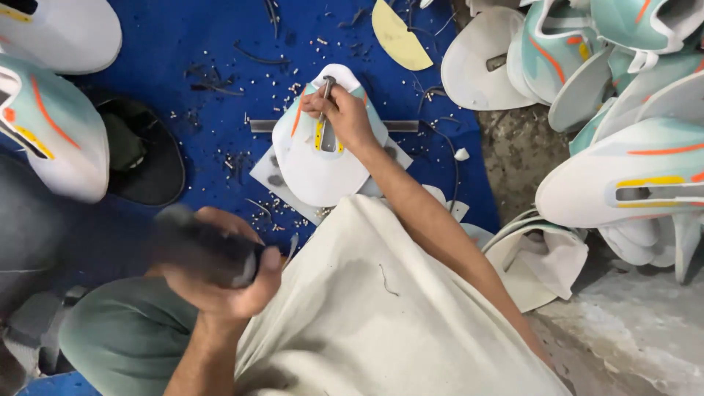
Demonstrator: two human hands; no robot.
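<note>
My right hand (346, 116) reaches forward and grips a thin metal punch (325, 94), holding it upright on a white shoe upper piece (319, 165) with mint and orange stripes and a yellow slot. That piece lies on a grey board (265, 174) over the blue mat (213, 51). My left hand (224, 282) is close to my body, shut around a dark, motion-blurred tool (198, 246), raised above my knee. A cream cloth (381, 315) covers my lap.
Several finished white and mint shoe pieces (631, 176) are stacked on the right, more lie at the left (51, 125). A black shoe part (143, 154), a yellow cut piece (400, 37) and small punched scraps lie on the mat. A metal bar (264, 125) lies under the workpiece.
</note>
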